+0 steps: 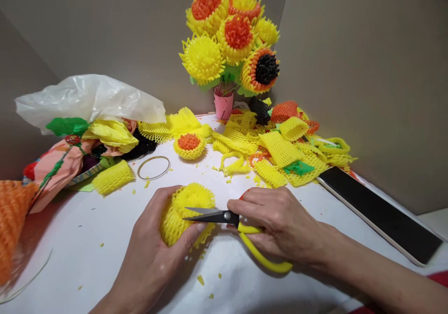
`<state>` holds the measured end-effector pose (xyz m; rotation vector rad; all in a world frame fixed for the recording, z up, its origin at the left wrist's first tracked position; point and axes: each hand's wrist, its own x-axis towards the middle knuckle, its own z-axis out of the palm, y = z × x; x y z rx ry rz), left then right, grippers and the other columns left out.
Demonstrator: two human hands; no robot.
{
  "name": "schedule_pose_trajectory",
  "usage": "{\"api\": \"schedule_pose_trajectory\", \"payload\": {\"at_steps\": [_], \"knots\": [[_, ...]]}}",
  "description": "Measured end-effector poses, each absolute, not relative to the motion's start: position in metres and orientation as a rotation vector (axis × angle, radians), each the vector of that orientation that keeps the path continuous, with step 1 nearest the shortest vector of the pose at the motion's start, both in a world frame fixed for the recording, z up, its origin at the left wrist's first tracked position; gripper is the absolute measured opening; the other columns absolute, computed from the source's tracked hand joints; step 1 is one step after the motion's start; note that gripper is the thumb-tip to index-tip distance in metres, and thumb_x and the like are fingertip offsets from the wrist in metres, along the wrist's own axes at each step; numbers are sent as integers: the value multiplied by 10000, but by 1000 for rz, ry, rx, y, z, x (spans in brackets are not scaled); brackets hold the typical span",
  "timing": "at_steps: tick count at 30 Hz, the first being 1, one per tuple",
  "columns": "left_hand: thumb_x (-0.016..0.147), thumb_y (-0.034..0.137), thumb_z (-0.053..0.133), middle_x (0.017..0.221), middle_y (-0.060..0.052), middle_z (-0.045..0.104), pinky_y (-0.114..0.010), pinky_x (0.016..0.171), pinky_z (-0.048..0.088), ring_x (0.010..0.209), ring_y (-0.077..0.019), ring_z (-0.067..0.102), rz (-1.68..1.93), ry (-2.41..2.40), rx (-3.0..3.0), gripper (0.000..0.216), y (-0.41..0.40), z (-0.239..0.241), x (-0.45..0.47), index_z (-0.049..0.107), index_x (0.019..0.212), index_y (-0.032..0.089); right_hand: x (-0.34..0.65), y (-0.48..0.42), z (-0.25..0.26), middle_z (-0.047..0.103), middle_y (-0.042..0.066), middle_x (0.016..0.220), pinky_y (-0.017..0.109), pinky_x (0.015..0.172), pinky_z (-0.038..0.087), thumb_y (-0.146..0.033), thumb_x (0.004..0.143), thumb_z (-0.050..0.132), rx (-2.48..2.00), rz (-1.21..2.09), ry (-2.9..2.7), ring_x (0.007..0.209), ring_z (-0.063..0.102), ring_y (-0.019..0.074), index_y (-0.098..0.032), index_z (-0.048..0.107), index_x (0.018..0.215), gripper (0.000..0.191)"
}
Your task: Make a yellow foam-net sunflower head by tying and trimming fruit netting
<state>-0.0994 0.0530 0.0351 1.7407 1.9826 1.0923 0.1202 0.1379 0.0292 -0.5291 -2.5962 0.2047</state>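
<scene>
Left fingers (189, 237) clasp yellow netting (177, 206); right fingers (247, 206) grip scissors (228, 217), blade edges (211, 216) parted.

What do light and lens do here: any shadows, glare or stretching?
All in the head view: a soft shadow darkens the white surface beneath the right hand; pale highlights streak the crumpled plastic; the phone looks stretched towards the edge, perhaps by a wide lens; the scissors look fairly sharp.

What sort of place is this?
Probably a craft table, perhaps at home: yellow-handled scissors, loose yellow netting pieces and a pink vase of netting flowers suggest it.
</scene>
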Motion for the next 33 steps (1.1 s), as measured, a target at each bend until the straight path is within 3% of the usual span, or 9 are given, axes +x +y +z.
{"api": "schedule_pose_trajectory", "payload": {"at_steps": [5, 15, 19, 21, 24, 29, 33], "knots": [[817, 564, 628, 1077, -32, 655, -366, 847, 511, 925, -257, 620, 1047, 1986, 1733, 457, 51, 33, -102, 539, 1142, 254, 121, 138, 28, 594, -4, 687, 293, 549, 270, -100, 772, 508, -508, 219, -2595, 614, 487, 149, -175, 657, 947, 242], [804, 591, 628, 1075, -35, 643, -379, 864, 522, 922, -261, 617, 1051, 2002, 1742, 469, 52, 31, -103, 551, 1119, 252, 121, 137, 33, 573, 0, 634, 294, 531, 265, -105, 801, 483, -508, 235, -2639, 563, 478, 141, -164, 632, 822, 162], [806, 584, 627, 1109, -46, 631, -407, 901, 507, 968, -277, 607, 1028, 2020, 1730, 488, 53, 31, -103, 536, 1145, 246, 120, 135, 33, 561, -5, 626, 283, 530, 261, -84, 750, 489, -544, 320, -2629, 555, 463, 136, -166, 617, 813, 165], [799, 570, 635, 1109, -46, 627, -423, 916, 500, 973, -283, 606, 1024, 2043, 1708, 490, 53, 31, -103, 527, 1151, 247, 119, 133, 32, 552, -15, 618, 268, 531, 265, -74, 731, 499, -584, 415, -2593, 550, 445, 127, -175, 606, 783, 156], [793, 519, 655, 1141, -45, 616, -419, 936, 497, 1004, -280, 603, 1056, 2031, 1701, 485, 53, 30, -105, 512, 1173, 254, 116, 133, 33, 541, -25, 615, 234, 537, 290, -119, 812, 537, -669, 648, -2528, 550, 420, 106, -172, 604, 736, 114], [806, 407, 669, 1274, -39, 562, -370, 962, 501, 1134, -264, 577, 1177, 1916, 1682, 496, 52, 26, -107, 472, 1246, 291, 110, 138, 36, 494, -45, 593, 208, 522, 298, -354, 882, 639, -888, 908, -2333, 535, 373, 91, -158, 688, 821, 211], [836, 304, 647, 1422, -10, 465, -403, 1088, 409, 1313, -267, 455, 1189, 1835, 1746, 521, 51, 23, -106, 440, 1310, 364, 107, 139, 37, 462, -60, 616, 197, 500, 285, -373, 851, 699, -942, 1214, -2175, 553, 362, 86, -169, 693, 924, 216]]}}
